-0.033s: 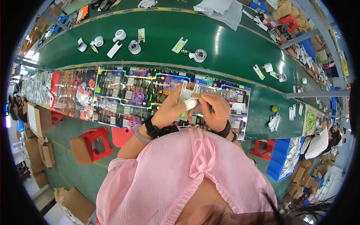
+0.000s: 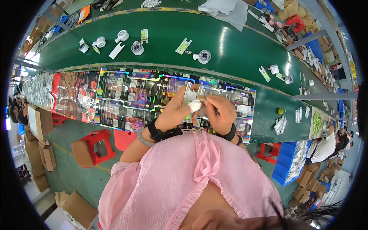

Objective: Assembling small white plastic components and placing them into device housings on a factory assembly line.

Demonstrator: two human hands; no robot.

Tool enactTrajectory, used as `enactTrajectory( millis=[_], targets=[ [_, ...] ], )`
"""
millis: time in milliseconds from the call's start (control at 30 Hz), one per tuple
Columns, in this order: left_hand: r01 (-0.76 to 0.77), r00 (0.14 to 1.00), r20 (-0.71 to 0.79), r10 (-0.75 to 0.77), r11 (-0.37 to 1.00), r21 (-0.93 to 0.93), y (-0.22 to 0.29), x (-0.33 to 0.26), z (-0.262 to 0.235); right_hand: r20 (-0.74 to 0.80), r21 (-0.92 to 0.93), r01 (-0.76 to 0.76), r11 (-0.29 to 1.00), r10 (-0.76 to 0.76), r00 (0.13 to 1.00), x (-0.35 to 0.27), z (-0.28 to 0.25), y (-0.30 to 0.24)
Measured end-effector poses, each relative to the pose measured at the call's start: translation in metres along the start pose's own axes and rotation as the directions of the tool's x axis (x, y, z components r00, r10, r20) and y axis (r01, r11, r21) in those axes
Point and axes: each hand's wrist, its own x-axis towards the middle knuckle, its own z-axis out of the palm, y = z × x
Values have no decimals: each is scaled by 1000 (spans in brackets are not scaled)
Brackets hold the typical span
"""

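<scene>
In front of my chest, my left hand (image 2: 172,112) is closed round a white plastic housing (image 2: 189,94) with a notched end. A white wrapping covers the thumb, which presses on the housing. My right hand (image 2: 219,111) pinches a small tan strip (image 2: 201,97) against the housing's right side, and its fingers partly hide the spot. Both hands are above a bench cover of dark, shiny printed sheets (image 2: 134,96). Just under the left thumb a bit of yellow-green shows on the held part; its lower end is hidden by the fingers.
Beyond a raised ledge, a green conveyor belt (image 2: 165,30) carries white round-headed units (image 2: 203,57) and flat white housings (image 2: 183,45). On the right are bagged white parts (image 2: 280,124), a green round object (image 2: 280,111) and a blue bin (image 2: 285,163). Red stools (image 2: 100,147) stand lower left.
</scene>
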Motion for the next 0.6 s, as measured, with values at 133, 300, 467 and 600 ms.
enactTrajectory(
  millis=[133,300,467,600],
  targets=[
    [1,1000,-8,-1,995,99,3,3,10,14,11,38,999,-38,999,5,-10,2],
    [-32,998,-45,42,980,198,7,4,20,49,51,75,996,-77,996,3,-15,8],
    [-43,999,-19,49,970,238,9,7,24,43,51,113,992,-115,992,8,-20,10],
    [-46,999,23,40,952,303,7,9,25,41,53,113,992,-115,992,7,-24,13]
  ],
)
